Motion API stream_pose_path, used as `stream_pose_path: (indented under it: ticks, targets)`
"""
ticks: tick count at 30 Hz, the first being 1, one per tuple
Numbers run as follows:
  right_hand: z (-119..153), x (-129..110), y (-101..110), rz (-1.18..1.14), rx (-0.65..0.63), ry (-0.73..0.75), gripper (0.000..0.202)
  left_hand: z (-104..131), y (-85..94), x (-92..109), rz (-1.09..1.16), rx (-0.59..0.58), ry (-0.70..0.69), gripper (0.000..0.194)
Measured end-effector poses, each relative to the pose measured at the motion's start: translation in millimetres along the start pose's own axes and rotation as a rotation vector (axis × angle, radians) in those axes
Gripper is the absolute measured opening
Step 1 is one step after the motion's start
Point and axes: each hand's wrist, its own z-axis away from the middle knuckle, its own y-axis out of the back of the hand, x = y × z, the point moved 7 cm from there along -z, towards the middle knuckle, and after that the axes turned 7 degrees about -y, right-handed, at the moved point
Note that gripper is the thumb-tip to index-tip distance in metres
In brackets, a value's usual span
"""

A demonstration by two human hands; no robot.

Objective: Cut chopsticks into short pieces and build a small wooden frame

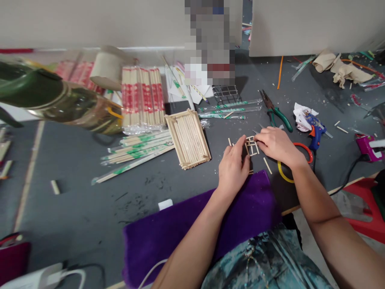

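A small lattice frame of short wooden sticks [252, 145] lies on the dark table between my hands. My left hand [234, 165] is closed at its left edge, thumb and fingers on the sticks. From the other side, my right hand [278, 145] pinches the frame's upper right corner with its fingertips. Under my right wrist lie scissors with a red and yellow handle [282, 173], partly covered by the arm. A loose cut stick [267, 165] is beside the frame. To the left rests a larger rectangular tray made of chopsticks [207, 154].
Green-handled pliers [281, 116], a blue glue gun [316, 138] and a magenta tool [368, 148] lie to the right. Packed chopsticks [142, 98] and loose wrapped ones [135, 154] are at left, near a blurred green bottle [75, 100]. Purple cloth [168, 233] covers the front edge.
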Motion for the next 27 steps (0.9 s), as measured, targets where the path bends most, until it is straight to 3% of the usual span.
stream_pose_path:
  ticks: [19,22,27]
  targets:
    - [-1.1,4.4,-1.6,0.007,0.002,-0.022,0.022,-0.3,4.8,-1.9,0.066,0.060,0.022,0.051]
    - [0.8,10.1,4.7,-0.032,0.074,-0.051,0.022,0.0,17.9,-0.7,0.108,0.179,0.006,0.043]
    - [7.2,19.6,21.2,-0.147,0.282,-0.085,0.024,5.4,51.6,-8.1,0.171,0.483,0.055,0.028]
